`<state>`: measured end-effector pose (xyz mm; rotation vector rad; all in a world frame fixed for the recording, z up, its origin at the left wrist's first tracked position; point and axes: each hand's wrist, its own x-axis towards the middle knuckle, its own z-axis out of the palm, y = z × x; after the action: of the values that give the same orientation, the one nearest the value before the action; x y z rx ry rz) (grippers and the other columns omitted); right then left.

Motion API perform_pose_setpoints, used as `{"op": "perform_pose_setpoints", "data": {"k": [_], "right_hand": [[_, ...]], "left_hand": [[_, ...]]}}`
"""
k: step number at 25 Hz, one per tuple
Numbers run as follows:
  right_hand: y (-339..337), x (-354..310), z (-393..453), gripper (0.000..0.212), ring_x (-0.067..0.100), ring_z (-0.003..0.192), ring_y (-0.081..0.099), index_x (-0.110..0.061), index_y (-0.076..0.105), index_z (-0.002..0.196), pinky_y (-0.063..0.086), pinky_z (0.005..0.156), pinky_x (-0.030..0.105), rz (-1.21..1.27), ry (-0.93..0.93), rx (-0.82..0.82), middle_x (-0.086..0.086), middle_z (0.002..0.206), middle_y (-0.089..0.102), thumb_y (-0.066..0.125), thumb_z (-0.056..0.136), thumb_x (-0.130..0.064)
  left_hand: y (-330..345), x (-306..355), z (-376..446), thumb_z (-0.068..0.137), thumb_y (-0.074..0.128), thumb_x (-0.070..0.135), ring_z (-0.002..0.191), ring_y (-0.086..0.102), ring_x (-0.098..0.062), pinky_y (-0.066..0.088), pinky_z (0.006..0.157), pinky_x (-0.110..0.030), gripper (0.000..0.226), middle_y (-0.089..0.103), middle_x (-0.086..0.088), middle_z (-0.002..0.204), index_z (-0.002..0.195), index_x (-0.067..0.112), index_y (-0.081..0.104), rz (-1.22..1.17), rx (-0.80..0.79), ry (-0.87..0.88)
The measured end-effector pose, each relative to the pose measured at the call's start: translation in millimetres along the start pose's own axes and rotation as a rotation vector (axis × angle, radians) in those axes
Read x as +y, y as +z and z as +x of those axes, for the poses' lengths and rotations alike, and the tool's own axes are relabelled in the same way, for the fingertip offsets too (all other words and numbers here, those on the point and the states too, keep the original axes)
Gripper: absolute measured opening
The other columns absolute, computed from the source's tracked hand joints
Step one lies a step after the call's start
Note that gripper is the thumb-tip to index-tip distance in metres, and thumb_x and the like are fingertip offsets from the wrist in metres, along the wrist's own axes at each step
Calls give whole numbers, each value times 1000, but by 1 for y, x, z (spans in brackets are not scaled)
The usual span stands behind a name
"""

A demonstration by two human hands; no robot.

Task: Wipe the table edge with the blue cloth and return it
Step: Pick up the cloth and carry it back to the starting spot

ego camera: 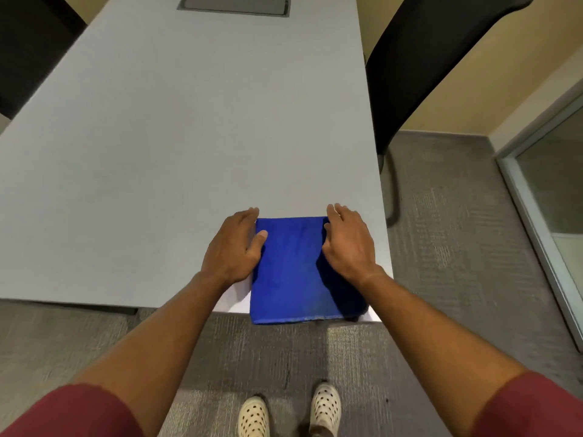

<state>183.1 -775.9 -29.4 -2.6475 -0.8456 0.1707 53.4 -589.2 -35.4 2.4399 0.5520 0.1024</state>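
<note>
Where the pale grey worktop (157, 152) reaches its near right corner, the blue cloth (290, 272) lies folded into a neat rectangle, its near edge hanging slightly over the worktop's front edge. The fabric is a deep, even blue, flat on top, with a darker shaded fold along its right side. The left hand (235, 247) rests flat at the cloth's left edge, fingers spread loosely forward on the worktop and the thumb lying on the blue fabric; it grips nothing. The right hand (347, 244) lies palm down over the cloth's right edge, fingers extended past the far corner, pressing rather than clutching. Both forearms are bare, with dark red sleeves (72, 414) at the lower corners of the view. Far up the worktop a grey rectangular hatch (233, 4) is set into the surface. A black chair (426, 64) stands just beside the right side of the worktop, and another dark seat back (28, 48) shows at the left. Below, grey carpet (457, 247) covers the floor, where cream perforated shoes (325, 408) stand. A glass panel in a pale frame (536, 190) sits at the right, against beige walls.
</note>
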Motion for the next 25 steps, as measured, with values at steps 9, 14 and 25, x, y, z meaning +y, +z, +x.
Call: {"op": "perform_pose_setpoints", "data": {"k": [9, 14, 25], "right_hand": [[-17, 13, 35, 17, 26, 97, 56, -8, 65, 104, 41, 67, 31, -259, -121, -221, 10, 107, 60, 57, 90, -4], [-20, 14, 41, 18, 27, 92, 59, -9, 67, 107, 51, 74, 36, -231, -103, -251, 11, 106, 61, 60, 90, -6], [-41, 12, 44, 23, 30, 91, 66, -5, 67, 109, 58, 83, 43, -182, -19, -310, 14, 103, 68, 55, 91, 2]], "left_hand": [[-4, 10, 42, 101, 40, 18, 99, 55, -27, 47, 87, -41, 30, 62, -14, 106, 108, 3, 65, 232, -146, 6], [-2, 13, 51, 98, 48, 11, 95, 56, -26, 50, 84, -41, 24, 61, -13, 107, 113, 5, 65, 234, -157, -10], [-20, 21, 51, 95, 50, 11, 80, 57, -24, 50, 72, -38, 15, 61, -11, 94, 92, 5, 63, 261, -200, -43]]}}
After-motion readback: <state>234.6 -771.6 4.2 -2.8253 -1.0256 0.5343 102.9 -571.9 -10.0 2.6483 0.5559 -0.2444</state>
